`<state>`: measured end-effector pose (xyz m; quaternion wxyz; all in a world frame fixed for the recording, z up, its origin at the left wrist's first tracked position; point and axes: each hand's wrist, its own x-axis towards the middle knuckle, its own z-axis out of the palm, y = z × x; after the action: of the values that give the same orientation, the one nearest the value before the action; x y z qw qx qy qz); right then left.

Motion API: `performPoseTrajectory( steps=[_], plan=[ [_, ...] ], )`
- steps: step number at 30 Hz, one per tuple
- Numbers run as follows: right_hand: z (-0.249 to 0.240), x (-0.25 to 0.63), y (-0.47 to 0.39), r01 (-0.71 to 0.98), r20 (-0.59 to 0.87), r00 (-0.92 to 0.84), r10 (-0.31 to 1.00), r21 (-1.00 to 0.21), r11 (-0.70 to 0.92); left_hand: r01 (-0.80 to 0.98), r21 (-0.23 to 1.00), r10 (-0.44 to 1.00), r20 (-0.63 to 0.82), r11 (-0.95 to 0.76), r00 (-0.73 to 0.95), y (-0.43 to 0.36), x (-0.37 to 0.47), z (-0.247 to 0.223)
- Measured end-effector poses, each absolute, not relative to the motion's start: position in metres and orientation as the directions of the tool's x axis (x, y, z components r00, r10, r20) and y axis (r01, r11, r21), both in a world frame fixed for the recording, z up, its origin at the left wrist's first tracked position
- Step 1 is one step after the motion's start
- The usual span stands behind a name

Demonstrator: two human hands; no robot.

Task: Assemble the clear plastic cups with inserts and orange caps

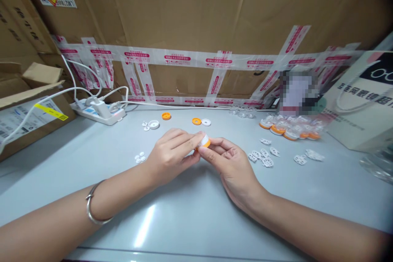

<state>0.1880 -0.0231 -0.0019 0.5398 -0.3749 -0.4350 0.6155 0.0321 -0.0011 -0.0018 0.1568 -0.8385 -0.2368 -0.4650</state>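
Observation:
Near the middle of the table, a small round orange and white piece (204, 142) is held between both hands. My left hand (175, 153) grips it from the left, its fingers covering part of it. From the right, the thumb and fingers of my right hand (235, 168) pinch its edge. Behind the hands lie an orange ring (166, 116), a white ring (154, 124), and an orange disc (196, 121) touching a white disc (206, 122). Small white round parts (140, 157) are left of my left hand. Several white openwork pieces (264, 155) lie right of my right hand.
A row of orange and white pieces with clear tops (290, 131) stands at the back right, beside a paper bag (356, 106). Clear parts (242, 111) lie farther back. A power strip (101, 112) with white cables and an open carton (33, 106) are at left. Large cardboard (190, 16) stands behind.

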Motion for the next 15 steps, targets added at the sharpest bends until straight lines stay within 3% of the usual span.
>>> performPoseTrajectory(
  steps=[6, 11, 15],
  plan=[
    [-0.0039, 0.1872, -0.0206, -0.388, -0.046, -0.144, 0.989, -0.916, -0.099, 0.547, 0.071, 0.363, 0.818, -0.834, 0.447, -0.0018, 0.0335, -0.0012],
    [-0.0035, 0.1887, -0.0175, -0.486, -0.108, -0.286, 0.952, -0.84, -0.242, 0.534, 0.157, 0.421, 0.805, -0.831, 0.418, -0.0019, 0.0321, 0.0013],
    [-0.0032, 0.1894, -0.0167, -0.527, -0.09, -0.315, 0.945, -0.811, -0.253, 0.528, 0.293, 0.526, 0.766, -0.797, 0.37, -0.0043, 0.0301, 0.0051]
  ],
)
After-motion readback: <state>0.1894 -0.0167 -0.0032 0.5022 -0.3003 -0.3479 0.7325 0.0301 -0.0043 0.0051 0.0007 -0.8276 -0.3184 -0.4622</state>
